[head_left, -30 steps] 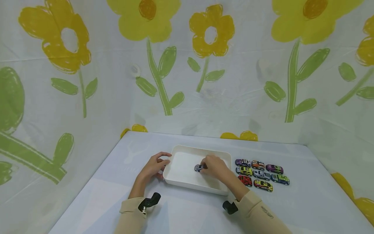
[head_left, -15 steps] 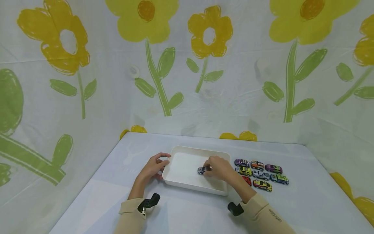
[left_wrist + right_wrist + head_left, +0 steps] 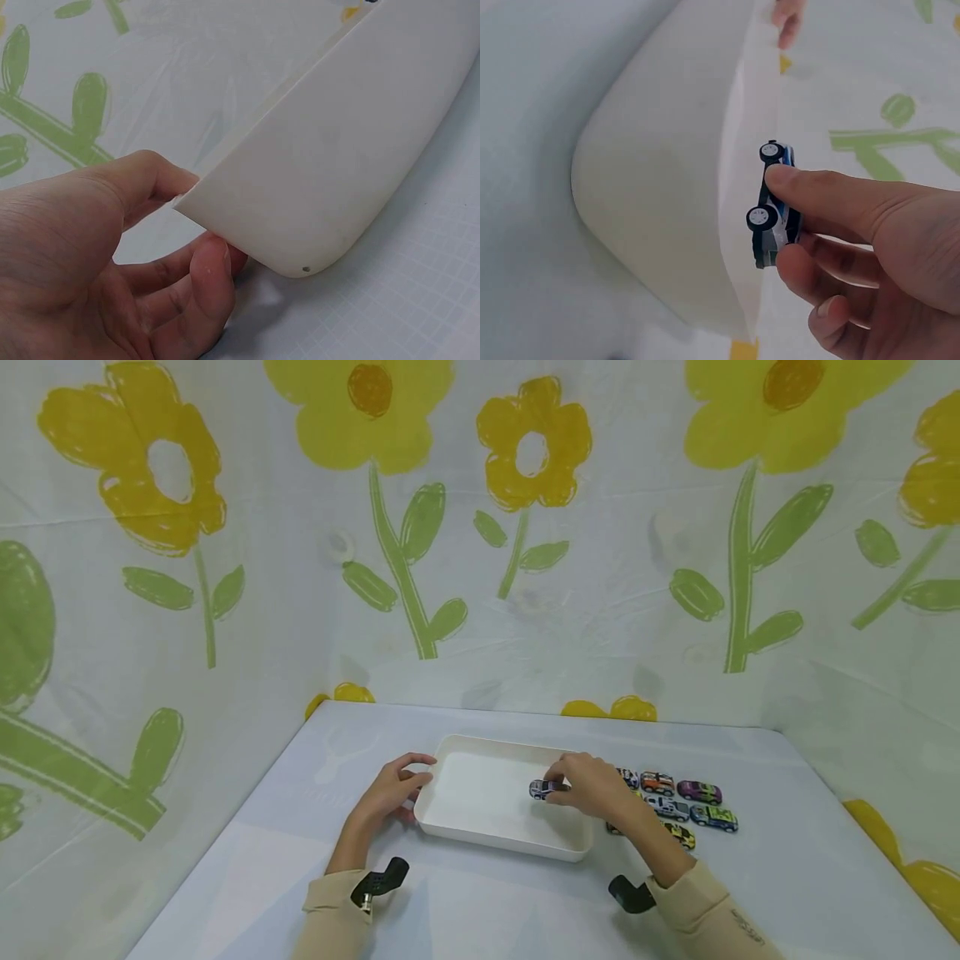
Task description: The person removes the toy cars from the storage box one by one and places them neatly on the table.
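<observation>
My right hand pinches a small toy car between thumb and fingers, over the right part of a shallow white tray. In the right wrist view the toy car shows dark and white bodywork with a bit of blue, and two pale-hubbed wheels face the camera. At the tray's left end, my left hand holds the wall. Thumb and fingers meet the tray around its edge in the left wrist view.
Right of the tray several toy cars stand close together, among them a purple car, an orange one and a green-and-blue one. My right forearm hides part of them. Flower-printed cloth walls the table behind and at the sides.
My right hand has moved right with the toy car, from mid-tray toward the tray's right end, covering more of the parked cars. The left hand stays at the tray's left end.
</observation>
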The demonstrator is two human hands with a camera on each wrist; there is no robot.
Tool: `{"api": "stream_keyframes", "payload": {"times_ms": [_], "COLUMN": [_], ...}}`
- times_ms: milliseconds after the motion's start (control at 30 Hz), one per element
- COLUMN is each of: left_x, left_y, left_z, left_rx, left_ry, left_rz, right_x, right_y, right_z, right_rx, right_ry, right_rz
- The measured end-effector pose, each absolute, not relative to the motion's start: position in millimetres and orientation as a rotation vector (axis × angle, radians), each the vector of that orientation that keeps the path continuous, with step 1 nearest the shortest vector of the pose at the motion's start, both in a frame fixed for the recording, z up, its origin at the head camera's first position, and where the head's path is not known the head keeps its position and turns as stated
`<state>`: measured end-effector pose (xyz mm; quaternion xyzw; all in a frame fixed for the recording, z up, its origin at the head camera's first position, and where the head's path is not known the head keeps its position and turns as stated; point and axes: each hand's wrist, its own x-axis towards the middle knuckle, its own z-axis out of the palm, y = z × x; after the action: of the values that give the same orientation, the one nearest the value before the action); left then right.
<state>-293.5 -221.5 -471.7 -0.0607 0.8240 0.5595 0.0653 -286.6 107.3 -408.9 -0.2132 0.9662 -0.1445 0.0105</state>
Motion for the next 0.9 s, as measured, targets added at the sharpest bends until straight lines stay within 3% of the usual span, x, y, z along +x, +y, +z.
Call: {"api": "stream_keyframes", "payload": {"times_ms": [367, 900], "left_x": [-293, -295], "left_y": [-223, -221], "left_z": [-474, -473], "left_rx": [-0.169, -0.169], "left_ry": [2.480, 2.456], "left_rz": [1.707, 1.726], "right_x": [-282, -264], "right_y": [167, 269], "right_z": [-396, -410], "right_rx": [-0.635, -0.584], "right_ry": [3.019, 3.050], "right_rz": [-0.480, -0.476]}}
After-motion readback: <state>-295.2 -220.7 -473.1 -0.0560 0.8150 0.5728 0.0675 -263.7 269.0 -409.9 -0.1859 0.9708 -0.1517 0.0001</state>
